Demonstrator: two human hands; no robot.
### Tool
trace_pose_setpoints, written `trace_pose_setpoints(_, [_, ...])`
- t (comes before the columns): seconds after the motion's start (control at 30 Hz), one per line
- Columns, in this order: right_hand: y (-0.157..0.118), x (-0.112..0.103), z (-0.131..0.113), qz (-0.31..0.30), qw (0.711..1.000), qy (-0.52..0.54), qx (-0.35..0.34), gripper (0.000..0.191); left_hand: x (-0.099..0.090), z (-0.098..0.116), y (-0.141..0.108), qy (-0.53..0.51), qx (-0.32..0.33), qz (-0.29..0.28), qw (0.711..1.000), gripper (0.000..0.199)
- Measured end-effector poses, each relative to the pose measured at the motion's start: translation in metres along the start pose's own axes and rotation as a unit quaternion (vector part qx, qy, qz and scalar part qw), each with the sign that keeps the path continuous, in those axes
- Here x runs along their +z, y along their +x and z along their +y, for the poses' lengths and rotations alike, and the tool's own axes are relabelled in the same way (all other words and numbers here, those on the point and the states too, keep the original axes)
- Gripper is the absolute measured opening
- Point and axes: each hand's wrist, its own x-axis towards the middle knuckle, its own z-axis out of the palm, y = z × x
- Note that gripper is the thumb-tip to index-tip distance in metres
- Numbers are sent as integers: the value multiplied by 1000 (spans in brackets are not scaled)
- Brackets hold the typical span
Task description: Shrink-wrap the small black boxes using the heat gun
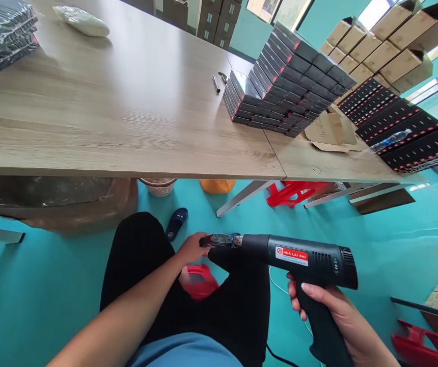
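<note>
My right hand (335, 303) is wrapped round the handle of a black heat gun (318, 260) with a red and white label. Its nozzle points left, at a small dark box (221, 240) with a shiny, film-like surface. My left hand (191, 250) grips that box by its left end, above my lap. The nozzle tip is close against the box's right end; whether they touch I cannot tell. A cord trails below the heat gun.
A wooden table (127, 117) stands ahead, bearing stacked dark boxes (280, 86), film-wrapped packs (3, 33), a white pouch (83, 21) and a pen (216, 84). Open cartons (381, 56) and black box rows (406, 127) rise at right. Red stools (429, 341) stand low.
</note>
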Motion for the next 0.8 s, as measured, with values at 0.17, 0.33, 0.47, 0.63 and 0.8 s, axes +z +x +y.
trace_pose_setpoints(0.17, [-4,7,-20,-9,999,-51,1,46,1,0,-2,3,-1,-5,1000,34])
trace_pose_setpoints(0.33, [-3,8,-27,-11,996,-86,-8,46,-1,4,-4,-5,7,-12,1000,34])
trace_pose_setpoints(0.47, [0,11,-26,-35,994,-100,-6,48,-2,9,-7,15,-1,-26,1000,31])
trace_pose_setpoints(0.63, [3,29,-27,-79,990,-116,-17,43,-1,9,-8,20,-6,-47,999,26])
trace_pose_setpoints(0.8, [13,32,-25,-98,987,-125,-17,44,-1,5,-9,4,-9,-51,999,26])
